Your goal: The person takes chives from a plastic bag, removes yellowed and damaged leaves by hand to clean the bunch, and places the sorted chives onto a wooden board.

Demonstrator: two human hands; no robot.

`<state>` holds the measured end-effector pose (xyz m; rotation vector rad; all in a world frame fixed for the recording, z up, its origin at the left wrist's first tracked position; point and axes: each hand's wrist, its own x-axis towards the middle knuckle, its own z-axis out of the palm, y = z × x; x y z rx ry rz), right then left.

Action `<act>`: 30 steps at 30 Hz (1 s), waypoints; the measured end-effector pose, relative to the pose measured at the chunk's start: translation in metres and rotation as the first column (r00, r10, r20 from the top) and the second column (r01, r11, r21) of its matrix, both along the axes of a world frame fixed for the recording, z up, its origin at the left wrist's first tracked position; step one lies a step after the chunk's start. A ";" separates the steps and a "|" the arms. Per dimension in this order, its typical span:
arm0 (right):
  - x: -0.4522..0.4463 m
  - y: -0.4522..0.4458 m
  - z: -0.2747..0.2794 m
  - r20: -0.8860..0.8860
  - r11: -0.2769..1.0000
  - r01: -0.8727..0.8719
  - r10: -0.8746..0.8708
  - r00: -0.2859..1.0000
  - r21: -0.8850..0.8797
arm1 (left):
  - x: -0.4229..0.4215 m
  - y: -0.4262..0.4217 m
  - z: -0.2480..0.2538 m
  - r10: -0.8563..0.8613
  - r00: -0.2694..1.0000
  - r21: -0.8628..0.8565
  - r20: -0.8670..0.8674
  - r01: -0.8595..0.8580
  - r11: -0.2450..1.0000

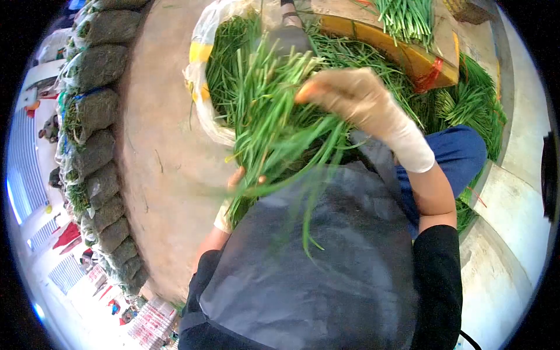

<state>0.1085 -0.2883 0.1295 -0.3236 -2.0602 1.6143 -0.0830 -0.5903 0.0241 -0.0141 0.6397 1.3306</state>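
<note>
A loose bunch of garlic chives [268,111] stands tilted in front of my dark apron, pale stem ends up and long leaves trailing down. My left hand [236,184], in a pale glove with bare fingertips, is wrapped round its lower part, mostly covered by leaves. At the upper right of the bunch, my right hand [356,99] wears a similar glove. Its fingers are drawn together at the stems, somewhat smeared by motion, with several leaves hanging below them. Behind the bunch sits an open white and yellow plastic sack [201,76] full of chives.
A yellow-edged wooden board [373,41] carries a neat chive bundle [408,20]. More chives [466,111] are heaped at the right beside my blue-trousered knee. A row of dark stuffed sacks [102,70] lines the concrete floor [154,116] at left. People are visible farther off.
</note>
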 end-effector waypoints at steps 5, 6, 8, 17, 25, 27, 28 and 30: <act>-0.032 -0.034 -0.032 0.080 0.746 0.125 -0.232 0.969 0.654 | 0.014 0.012 0.051 -0.093 0.941 -0.181 -0.325 0.035 0.983; -0.033 -0.038 -0.038 0.083 0.748 0.122 -0.230 0.970 0.653 | 0.015 0.014 0.056 -0.120 0.929 -0.201 -0.349 0.051 0.978; -0.034 -0.043 -0.043 0.132 0.737 0.088 -0.236 0.963 0.671 | 0.018 0.017 0.061 -0.138 0.920 -0.214 -0.366 0.061 0.975; 0.036 0.045 -0.072 0.381 0.812 0.328 -0.532 0.756 0.483 | 0.008 0.011 0.031 -0.194 0.934 -0.240 -0.300 0.123 0.963; 0.006 -0.033 -0.048 0.283 0.911 0.064 -0.193 0.939 0.408 | 0.015 0.012 0.034 -0.173 0.932 -0.339 -0.319 0.058 0.939; -0.002 -0.030 -0.053 0.331 0.970 0.128 -0.192 0.924 0.204 | 0.016 0.015 0.043 -0.205 0.917 -0.386 -0.342 0.062 0.921; -0.005 -0.028 -0.050 0.386 0.946 0.164 -0.267 0.883 0.278 | 0.015 0.012 0.041 -0.200 0.917 -0.384 -0.346 0.056 0.921; -0.011 -0.031 -0.060 0.339 0.978 0.099 -0.158 0.927 0.185 | 0.014 0.008 0.039 -0.218 0.914 -0.389 -0.342 0.073 0.918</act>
